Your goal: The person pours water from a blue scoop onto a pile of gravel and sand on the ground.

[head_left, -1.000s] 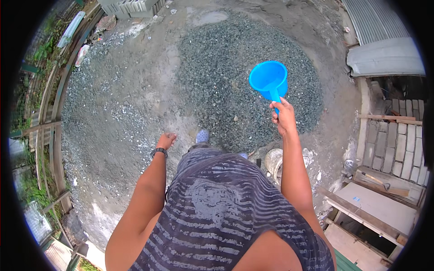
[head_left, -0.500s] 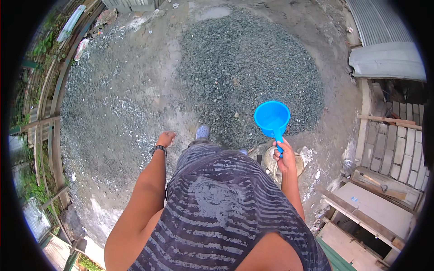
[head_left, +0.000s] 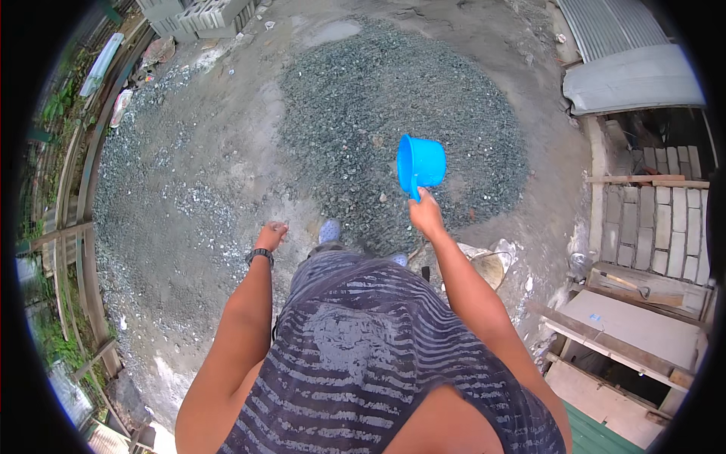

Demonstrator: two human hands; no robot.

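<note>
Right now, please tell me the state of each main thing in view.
Blue round plastic dipper: tilted, opening facing left
Right grip: closed around dipper's handle
Left grip: loosely curled, apparently holding nothing
Broad grey gravel heap: loose, uncovered
Off-white round bucket: uncovered, partly hidden
Grey hollow concrete blocks: grouped together
Pale purple clogs: worn

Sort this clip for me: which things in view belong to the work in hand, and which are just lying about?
Likely in use:
blue dipper, tipped sideways in the right hand
gravel pile beneath it
possibly the pale bucket, partly hidden

Apparently lying about:
grey blocks, top left
wooden-handled tool, far right
</note>
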